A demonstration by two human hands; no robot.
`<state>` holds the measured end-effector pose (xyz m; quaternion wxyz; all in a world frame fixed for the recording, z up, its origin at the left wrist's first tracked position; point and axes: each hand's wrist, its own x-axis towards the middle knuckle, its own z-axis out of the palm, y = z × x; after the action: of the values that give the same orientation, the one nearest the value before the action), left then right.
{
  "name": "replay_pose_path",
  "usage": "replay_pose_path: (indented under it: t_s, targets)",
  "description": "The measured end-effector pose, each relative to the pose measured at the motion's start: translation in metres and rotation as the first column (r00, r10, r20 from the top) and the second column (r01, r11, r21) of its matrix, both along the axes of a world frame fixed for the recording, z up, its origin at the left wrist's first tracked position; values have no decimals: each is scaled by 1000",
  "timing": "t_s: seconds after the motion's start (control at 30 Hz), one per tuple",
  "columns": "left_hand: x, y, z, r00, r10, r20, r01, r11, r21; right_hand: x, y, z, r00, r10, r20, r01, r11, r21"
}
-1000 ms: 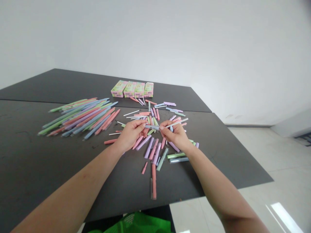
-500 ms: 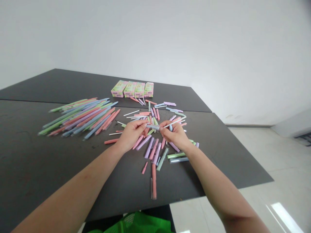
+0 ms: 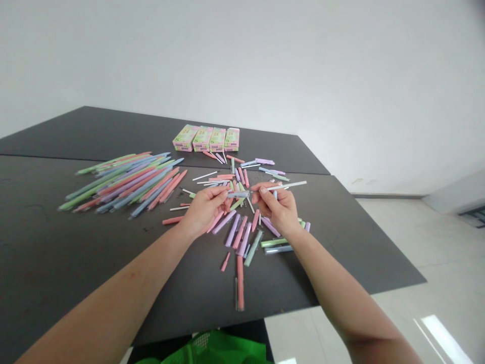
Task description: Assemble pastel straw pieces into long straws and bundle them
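Note:
My left hand [image 3: 206, 206] pinches a light blue pen barrel [image 3: 238, 194] whose clear end points right. Facing it, my right hand [image 3: 278, 206] is closed on a thin white refill stick [image 3: 290, 186] that sticks out to the upper right. A small blue pen part [image 3: 275, 194] also shows between the right-hand fingers. The stick's near tip is close to the barrel's end; I cannot tell whether they touch. Below the hands lie loose purple [image 3: 232, 230], pink [image 3: 240, 232] and green [image 3: 253, 248] pen parts.
A big pile of pastel pens [image 3: 129, 184] covers the table's left side. Several green and pink boxes [image 3: 206, 139] stand in a row at the back. More white sticks [image 3: 205, 176] and pen parts are scattered behind the hands. The dark table [image 3: 182, 298] ends at the right above a tiled floor.
My right hand has moved slightly right, and the white stick now reaches farther right, away from the barrel. The left hand has stayed nearly still with the blue barrel.

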<state>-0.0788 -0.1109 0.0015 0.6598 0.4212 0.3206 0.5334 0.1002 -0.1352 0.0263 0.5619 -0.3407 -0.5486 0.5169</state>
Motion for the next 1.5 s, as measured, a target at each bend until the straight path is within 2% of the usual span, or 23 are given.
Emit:
replay_pose_path:
  t_s: [0.17,0.43,1.03,1.13,1.33,1.5]
  targets:
    - [1,0,0,1000,-14,26,14,1000,-17,-1,0,-3,999,22,46,-23,1000,21]
    - [1,2,-5,999,-22,37,23,999,-22,0,0,-7,992,-47,118,38,997,73]
    - [2,1,-5,997,-43,71,46,998,-44,-5,-1,-6,998,-44,53,39,996,79]
    - [2,1,-6,997,-53,64,55,998,-33,-3,0,-10,988,-77,131,59,988,139]
    - [2,1,-7,996,-67,62,68,997,-19,1,1,-11,908,-257,330,149,936,317]
    - [2,1,-7,996,-69,55,69,998,-5,2,1,-9,914,-238,327,141,945,295]
